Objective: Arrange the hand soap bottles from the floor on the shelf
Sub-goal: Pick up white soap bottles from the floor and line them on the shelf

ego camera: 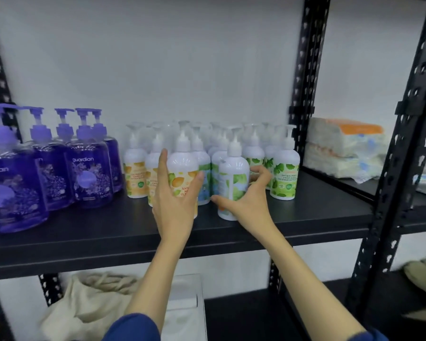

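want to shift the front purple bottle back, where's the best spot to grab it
Take the front purple bottle around its wide body below the shoulder, coming from the open shelf front. It stands upright at the edge with other purple bottles close behind and beside it. The pump head is narrow, likely a weaker grip.

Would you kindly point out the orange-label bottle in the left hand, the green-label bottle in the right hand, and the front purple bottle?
Orange-label bottle (182, 166): head view, white shoulder above label.
Green-label bottle (234, 173): head view, white upper body.
Front purple bottle (10, 193): head view, label centre.
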